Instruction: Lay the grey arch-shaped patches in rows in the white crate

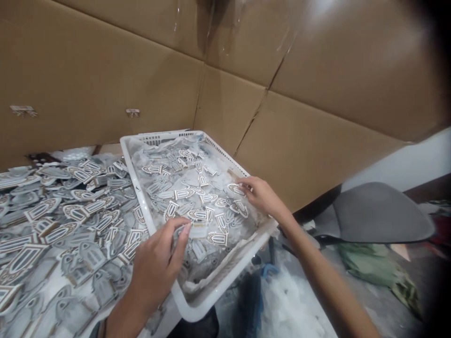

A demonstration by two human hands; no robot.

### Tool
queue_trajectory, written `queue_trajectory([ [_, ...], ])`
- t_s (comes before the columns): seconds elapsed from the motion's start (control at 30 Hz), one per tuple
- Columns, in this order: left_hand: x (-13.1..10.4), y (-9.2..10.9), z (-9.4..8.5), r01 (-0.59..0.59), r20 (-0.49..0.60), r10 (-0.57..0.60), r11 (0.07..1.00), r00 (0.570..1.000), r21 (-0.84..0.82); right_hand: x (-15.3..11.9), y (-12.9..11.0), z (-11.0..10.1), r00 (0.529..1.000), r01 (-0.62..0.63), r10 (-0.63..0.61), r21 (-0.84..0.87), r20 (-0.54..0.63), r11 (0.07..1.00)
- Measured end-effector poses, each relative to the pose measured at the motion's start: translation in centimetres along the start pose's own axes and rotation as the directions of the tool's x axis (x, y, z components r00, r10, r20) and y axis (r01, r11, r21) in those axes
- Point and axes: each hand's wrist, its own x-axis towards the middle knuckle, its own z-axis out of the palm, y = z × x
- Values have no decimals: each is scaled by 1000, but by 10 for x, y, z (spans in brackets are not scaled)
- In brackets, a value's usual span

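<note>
A white plastic basket (141, 199) with a clear plastic lining holds many small arched, window-shaped pieces, some white with brown trim, others grey side up. Over the basket's right side, my right hand (260, 195) pinches one arched piece (234, 188) between thumb and fingertips. My left hand (158, 258) reaches over the near left rim, thumb and index finger close together on the end of a small pale piece (199, 230). Left of the basket, a large pile of similar pieces (84, 211) covers the table.
Tall cardboard panels (105, 70) stand behind the basket and along its right side. A grey chair (384, 211) is at the right, near green cloth (366, 265). Below the basket's right edge lies a translucent plastic bag (292, 300).
</note>
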Motion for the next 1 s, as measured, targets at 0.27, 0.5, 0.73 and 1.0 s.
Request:
queue_trajectory([
  [0.27,3,-14,10,-143,-10,143,990,990,14,72,18,-5,986,-98,124,-207,112,973],
  [0.5,3,-14,12,-132,-26,132,991,991,-3,97,12,45,979,-100,149,-307,140,947],
  [0.73,35,-9,4,-110,156,118,992,981,-57,64,-22,5,993,8,1,-71,122,997],
  [1.0,95,19,-3,-235,238,266,960,934,-149,-1,-72,-23,952,-7,-179,599,250,800],
])
